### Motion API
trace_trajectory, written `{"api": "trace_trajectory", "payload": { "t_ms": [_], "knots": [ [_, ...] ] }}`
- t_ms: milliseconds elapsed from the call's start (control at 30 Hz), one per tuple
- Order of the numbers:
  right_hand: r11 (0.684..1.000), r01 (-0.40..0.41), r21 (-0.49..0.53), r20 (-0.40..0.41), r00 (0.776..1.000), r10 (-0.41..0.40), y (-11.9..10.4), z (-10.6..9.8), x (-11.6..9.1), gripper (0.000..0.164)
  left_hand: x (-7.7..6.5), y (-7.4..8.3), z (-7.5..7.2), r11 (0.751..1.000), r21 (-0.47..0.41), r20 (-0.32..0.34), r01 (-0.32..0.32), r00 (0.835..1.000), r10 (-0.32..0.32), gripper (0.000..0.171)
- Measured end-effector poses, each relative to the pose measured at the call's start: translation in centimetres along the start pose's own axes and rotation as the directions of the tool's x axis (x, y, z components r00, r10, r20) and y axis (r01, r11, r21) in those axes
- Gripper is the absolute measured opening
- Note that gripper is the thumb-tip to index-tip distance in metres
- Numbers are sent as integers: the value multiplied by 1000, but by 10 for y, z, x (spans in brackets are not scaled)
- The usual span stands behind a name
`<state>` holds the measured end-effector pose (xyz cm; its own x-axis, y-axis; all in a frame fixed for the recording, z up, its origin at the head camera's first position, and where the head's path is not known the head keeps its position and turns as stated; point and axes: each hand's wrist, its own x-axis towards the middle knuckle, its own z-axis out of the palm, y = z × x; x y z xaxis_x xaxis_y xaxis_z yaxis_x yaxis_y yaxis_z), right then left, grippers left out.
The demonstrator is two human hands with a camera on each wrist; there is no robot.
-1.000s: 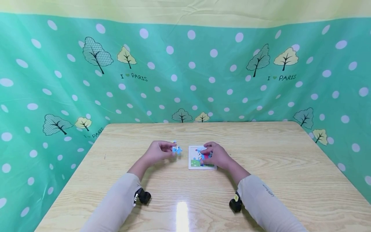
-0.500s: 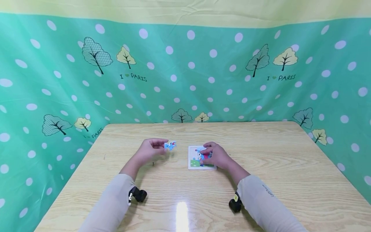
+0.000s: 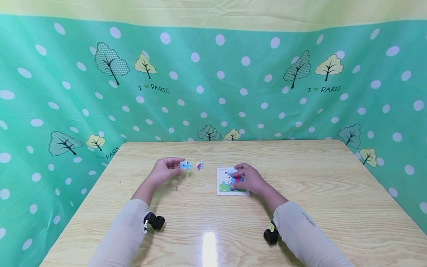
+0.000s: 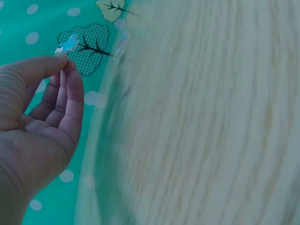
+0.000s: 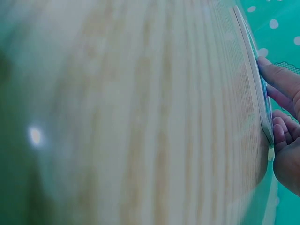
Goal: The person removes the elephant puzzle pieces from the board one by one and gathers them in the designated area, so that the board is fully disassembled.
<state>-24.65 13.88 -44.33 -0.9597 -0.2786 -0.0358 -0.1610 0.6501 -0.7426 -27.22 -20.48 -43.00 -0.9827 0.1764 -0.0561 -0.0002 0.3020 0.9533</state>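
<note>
My left hand (image 3: 161, 171) pinches a blue jigsaw piece (image 3: 185, 165) between thumb and fingertips, above the table. The same blue piece (image 4: 69, 44) shows at the fingertips in the left wrist view. Just right of it lies a second jigsaw piece (image 3: 199, 165) with red, yellow and blue print. A white-framed jigsaw board (image 3: 225, 188) with a blue, red and green picture lies flat at the table's middle. My right hand (image 3: 248, 178) rests over the board's right half, thumb and fingers spread on its surface, hiding part of the picture. The right wrist view shows the board edge-on under these fingers (image 5: 276, 77).
The wooden table (image 3: 300, 178) spreads out on both sides of the hands. A green dotted cloth (image 3: 253, 92) hangs along its back and sides. A small dark speck (image 3: 176, 188) marks the tabletop near the left hand. Black wrist cameras (image 3: 271, 236) are worn below the sleeves.
My left hand has moved left and slightly away with the blue jigsaw piece, uncovering the red-and-yellow piece behind it. The right hand and the board have stayed in place.
</note>
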Motion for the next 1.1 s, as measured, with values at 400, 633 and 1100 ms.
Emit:
{"api": "trace_trajectory", "payload": {
  "t_ms": [400, 633, 1100],
  "knots": [
    [1000, -17, 1, -2, 1000, 17, 0, 0, 0, 41, 11, -9, 0, 999, 21, -49, 50, 998, -49, 45],
    [1000, -12, 0, -4, 1000, 12, 2, 0, 1, 41, 20, -13, 3, 995, 95, -68, 39, 997, -33, 43],
    [1000, -3, 10, -5, 1000, 3, 2, 1, 1, 41, 31, -11, 7, 937, 345, -24, -49, 998, 61, 35]
  ]
}}
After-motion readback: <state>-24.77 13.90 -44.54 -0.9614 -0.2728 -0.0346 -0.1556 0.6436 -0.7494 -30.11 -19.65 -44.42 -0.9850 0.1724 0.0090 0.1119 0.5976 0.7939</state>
